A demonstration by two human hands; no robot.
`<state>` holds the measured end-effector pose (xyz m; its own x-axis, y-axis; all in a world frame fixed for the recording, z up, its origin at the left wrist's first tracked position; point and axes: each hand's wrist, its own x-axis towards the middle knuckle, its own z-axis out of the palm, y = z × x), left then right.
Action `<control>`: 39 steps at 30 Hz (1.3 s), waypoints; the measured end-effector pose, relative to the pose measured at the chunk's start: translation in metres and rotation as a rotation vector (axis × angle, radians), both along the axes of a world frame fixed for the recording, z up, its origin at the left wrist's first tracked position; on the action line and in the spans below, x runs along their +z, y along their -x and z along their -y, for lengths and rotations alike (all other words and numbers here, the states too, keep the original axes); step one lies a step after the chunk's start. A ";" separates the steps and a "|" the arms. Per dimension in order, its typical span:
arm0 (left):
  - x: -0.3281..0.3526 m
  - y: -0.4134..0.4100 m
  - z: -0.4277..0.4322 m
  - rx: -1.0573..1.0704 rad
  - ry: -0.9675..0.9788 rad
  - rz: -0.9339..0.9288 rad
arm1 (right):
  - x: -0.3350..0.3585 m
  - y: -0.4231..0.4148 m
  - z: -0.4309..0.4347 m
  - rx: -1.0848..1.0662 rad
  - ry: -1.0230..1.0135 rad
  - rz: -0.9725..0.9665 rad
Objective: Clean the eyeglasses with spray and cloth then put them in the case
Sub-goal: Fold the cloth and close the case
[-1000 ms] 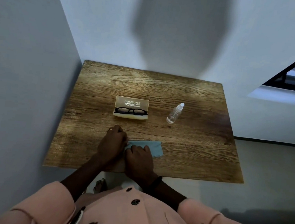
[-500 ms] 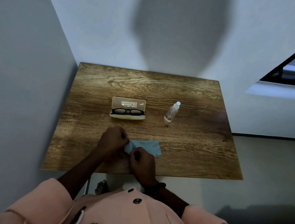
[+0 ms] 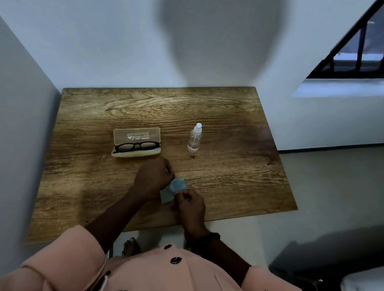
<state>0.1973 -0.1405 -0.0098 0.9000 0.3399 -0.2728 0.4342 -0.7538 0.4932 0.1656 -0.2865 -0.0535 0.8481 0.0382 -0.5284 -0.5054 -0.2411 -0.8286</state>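
Black-framed eyeglasses (image 3: pixel 137 146) lie in an open beige case (image 3: pixel 136 134) at the middle left of the wooden table (image 3: pixel 230 176). To the case's right stands a small clear spray bottle (image 3: pixel 195 138) with a white cap. Nearer to me, a light blue cloth (image 3: pixel 172 189) is bunched between both hands. My left hand (image 3: pixel 154 174) pinches its upper left edge. My right hand (image 3: pixel 189 202) pinches its lower right edge. Most of the cloth is hidden by the fingers.
The table fits into a corner, with a white wall (image 3: pixel 13 129) on its left and another behind it. A grey floor (image 3: pixel 335 192) lies to the right. A black railing (image 3: pixel 369 44) shows at the upper right.
The cloth lay flat on the table under both hands; now it is gathered and lifted into a bunch between them. The camera view has tilted and shifted.
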 end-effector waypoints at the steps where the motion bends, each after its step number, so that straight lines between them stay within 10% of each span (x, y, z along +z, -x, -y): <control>1: 0.000 -0.002 0.003 -0.008 0.006 -0.007 | 0.001 -0.001 0.002 -0.013 -0.002 -0.011; 13: -0.021 0.003 0.004 0.017 0.004 0.052 | 0.003 -0.013 0.035 -0.132 0.000 0.008; 19: -0.032 0.033 -0.016 0.081 0.061 0.094 | 0.007 -0.045 0.044 0.271 0.307 0.545; 27: -0.037 0.034 -0.007 0.066 0.087 0.014 | 0.007 -0.090 0.020 0.885 0.533 0.576; 39: -0.036 0.052 -0.011 -0.026 0.109 0.154 | 0.004 -0.078 0.029 0.775 0.419 0.597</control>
